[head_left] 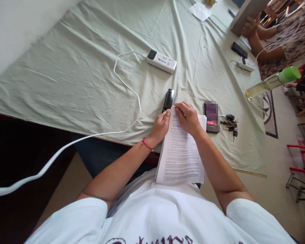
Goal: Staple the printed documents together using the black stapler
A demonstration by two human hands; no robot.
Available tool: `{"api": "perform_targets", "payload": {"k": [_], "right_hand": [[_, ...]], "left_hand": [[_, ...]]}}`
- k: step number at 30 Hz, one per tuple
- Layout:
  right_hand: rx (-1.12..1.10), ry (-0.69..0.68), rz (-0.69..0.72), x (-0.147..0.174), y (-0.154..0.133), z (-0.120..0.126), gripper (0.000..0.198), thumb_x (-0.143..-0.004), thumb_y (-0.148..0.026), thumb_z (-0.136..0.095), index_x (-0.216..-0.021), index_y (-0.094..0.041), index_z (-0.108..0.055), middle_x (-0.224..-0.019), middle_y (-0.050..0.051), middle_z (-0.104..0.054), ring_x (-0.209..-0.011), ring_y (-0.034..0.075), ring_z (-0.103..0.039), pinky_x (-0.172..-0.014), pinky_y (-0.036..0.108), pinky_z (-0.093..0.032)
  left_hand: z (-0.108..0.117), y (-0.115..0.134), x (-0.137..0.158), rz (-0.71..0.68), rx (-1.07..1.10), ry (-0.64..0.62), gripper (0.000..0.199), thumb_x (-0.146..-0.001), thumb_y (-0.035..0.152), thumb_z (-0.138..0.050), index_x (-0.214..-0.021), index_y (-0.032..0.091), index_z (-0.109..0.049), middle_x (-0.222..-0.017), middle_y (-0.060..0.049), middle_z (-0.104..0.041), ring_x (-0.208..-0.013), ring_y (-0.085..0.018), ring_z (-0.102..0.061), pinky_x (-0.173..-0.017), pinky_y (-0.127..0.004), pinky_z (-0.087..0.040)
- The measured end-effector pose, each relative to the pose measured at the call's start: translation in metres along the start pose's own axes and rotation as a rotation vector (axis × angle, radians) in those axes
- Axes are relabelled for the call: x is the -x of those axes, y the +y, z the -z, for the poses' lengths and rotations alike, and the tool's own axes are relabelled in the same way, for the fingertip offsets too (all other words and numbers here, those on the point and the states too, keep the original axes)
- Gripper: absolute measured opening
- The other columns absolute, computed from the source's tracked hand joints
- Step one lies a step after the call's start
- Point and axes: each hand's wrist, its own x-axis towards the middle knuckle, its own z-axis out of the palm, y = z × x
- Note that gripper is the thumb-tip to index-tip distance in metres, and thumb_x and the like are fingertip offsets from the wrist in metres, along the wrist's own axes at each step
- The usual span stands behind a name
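A stack of printed papers slants from the table's edge down against my white shirt. My left hand, with a red string bracelet at the wrist, is closed on the stack's upper left edge. At the top corner, my right hand lies over the sheets with bent fingers gripping them. Just beyond my left fingertips rests a black stapler on the cloth; whether the hand touches it I cannot tell. To the right of the papers are a phone with a lit screen and a bunch of keys.
A pale green cloth covers the table. A white power bank trails a white cable off the left side. A green-capped bottle stands at the right edge. Another person's hands are at the upper right.
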Motion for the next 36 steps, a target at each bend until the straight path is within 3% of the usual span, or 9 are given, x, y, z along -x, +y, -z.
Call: {"api": "perform_targets", "payload": {"k": [5,11,17,22,29,36], "right_hand": [[-0.161,0.104,-0.058,0.005,0.015,-0.013,0.026,-0.105,-0.038,-0.047,-0.103,-0.024,-0.068,-0.091,0.003,-0.064,-0.088,0.018,-0.06,-0.086,0.035,-0.049],[-0.325,0.165,-0.102,0.012,0.027,-0.025,0.028,-0.105,-0.042,-0.048,-0.105,-0.024,-0.07,-0.091,0.003,-0.064,-0.088,0.018,-0.06,-0.087,0.035,-0.049],[-0.297,0.112,-0.102,0.013,0.032,-0.025,0.033,-0.106,-0.041,-0.044,-0.121,-0.026,-0.068,-0.106,0.006,-0.07,-0.101,0.02,-0.065,-0.095,0.039,-0.052],[-0.228,0.088,-0.177,0.015,0.031,-0.025,0.038,-0.106,-0.035,-0.039,-0.138,-0.027,-0.059,-0.122,0.007,-0.071,-0.113,0.02,-0.066,-0.103,0.04,-0.052],[-0.096,0.143,-0.139,0.013,0.026,-0.024,0.033,-0.107,-0.033,-0.04,-0.117,-0.026,-0.07,-0.117,0.006,-0.073,-0.117,0.021,-0.062,-0.107,0.041,-0.048],[-0.186,0.168,-0.098,0.01,0.024,-0.023,0.027,-0.102,-0.03,-0.049,-0.111,-0.024,-0.073,-0.106,0.005,-0.076,-0.103,0.02,-0.065,-0.098,0.038,-0.051]], "left_hand": [[0.007,0.002,0.004,-0.058,-0.079,-0.019,0.046,-0.101,0.059,-0.05,-0.075,0.021,-0.051,-0.069,0.002,-0.045,-0.065,-0.014,-0.043,-0.063,-0.029,-0.038],[0.008,0.004,0.001,-0.015,-0.23,-0.016,0.037,-0.102,0.052,-0.05,-0.083,0.02,-0.056,-0.067,0.003,-0.048,-0.064,-0.013,-0.044,-0.062,-0.028,-0.038],[0.003,0.006,-0.004,0.054,-0.267,0.02,0.04,-0.097,0.056,-0.059,-0.078,0.02,-0.059,-0.064,0.002,-0.05,-0.062,-0.014,-0.044,-0.058,-0.027,-0.036],[0.003,-0.003,-0.004,0.144,-0.099,0.041,0.039,-0.094,0.052,-0.065,-0.072,0.021,-0.06,-0.065,0.001,-0.054,-0.067,-0.016,-0.051,-0.062,-0.027,-0.041],[0.006,-0.004,-0.016,0.3,0.285,-0.045,0.035,-0.084,0.052,-0.077,-0.078,0.018,-0.068,-0.071,-0.003,-0.068,-0.079,-0.02,-0.067,-0.072,-0.032,-0.054],[0.008,-0.001,-0.019,0.329,0.373,-0.069,0.039,-0.076,0.051,-0.085,-0.073,0.017,-0.068,-0.072,-0.004,-0.072,-0.079,-0.021,-0.071,-0.069,-0.032,-0.057]]}}
